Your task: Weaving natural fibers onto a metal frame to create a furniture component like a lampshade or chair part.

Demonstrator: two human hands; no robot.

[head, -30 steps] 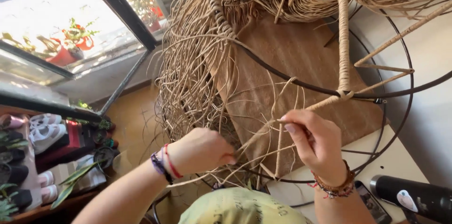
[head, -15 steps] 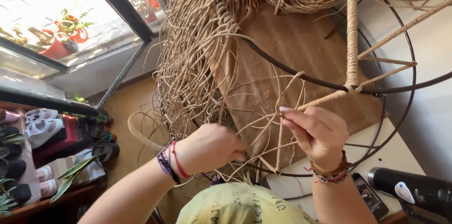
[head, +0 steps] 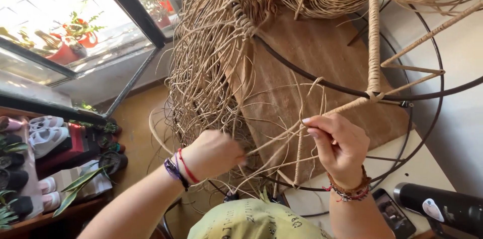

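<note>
I'm looking at a big black wire frame (head: 322, 80) up ahead, draped in tan rattan strands (head: 211, 63), some spokes tightly wrapped. My right hand (head: 339, 146) pinches one strand at a wrapped spoke (head: 322, 118). My left hand (head: 214, 154) is fisted around loose strands below.

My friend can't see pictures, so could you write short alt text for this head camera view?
Two bare hands weave tan cane strands onto a round black metal frame: the right hand pinches a strand, the left hand grips others. A loose bundle of cane hangs above, near a window with potted plants.
</note>
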